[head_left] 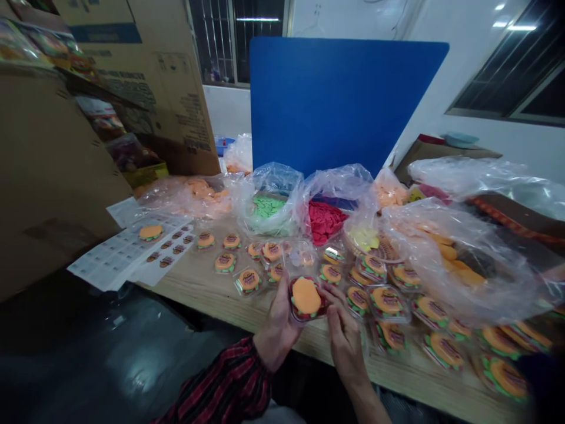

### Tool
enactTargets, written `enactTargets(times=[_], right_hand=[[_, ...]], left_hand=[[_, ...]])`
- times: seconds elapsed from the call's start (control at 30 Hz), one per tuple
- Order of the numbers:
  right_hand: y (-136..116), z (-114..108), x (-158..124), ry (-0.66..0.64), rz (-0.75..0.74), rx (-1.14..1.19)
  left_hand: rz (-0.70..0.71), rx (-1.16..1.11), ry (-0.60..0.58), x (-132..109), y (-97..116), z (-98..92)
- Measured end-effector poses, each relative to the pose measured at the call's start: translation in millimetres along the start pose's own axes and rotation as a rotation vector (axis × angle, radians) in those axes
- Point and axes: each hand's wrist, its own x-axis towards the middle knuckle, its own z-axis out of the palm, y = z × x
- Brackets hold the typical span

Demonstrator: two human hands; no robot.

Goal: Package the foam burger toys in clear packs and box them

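Observation:
A toy burger point(306, 296) with a plain orange bun top sits in a clear plastic case between my hands, above the table's front edge. My left hand point(279, 321) is closed around the case's left side, thumb along its edge. From the right, the bent fingers of my right hand point(343, 330) press on the case's right edge. Just behind stands an open clear case point(301, 253). Cased toy burgers with printed labels lie around, one labelled burger point(248, 281) to the left and another point(388, 300) to the right.
Along the back are plastic bags of green pieces point(269, 206), red pieces point(325, 221) and orange pieces point(457, 259). A wicker basket point(388, 250) holds yellow pieces. Label sheets point(128, 253) lie at the left, beside cardboard boxes point(53, 176). A blue board point(339, 106) stands behind.

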Motion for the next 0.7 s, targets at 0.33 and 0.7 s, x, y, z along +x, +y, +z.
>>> enactTargets(times=[0.33, 0.7], right_hand=[[-9, -13, -1, -0.211, -0.563, -0.404], [-18, -14, 12, -0.248, -0.319, -0.2]], left_hand=[[-0.048, -0.006, 0.054, 0, -10, -6.9], [-0.109, -0.007, 0.019, 0, -2, -13.8]])
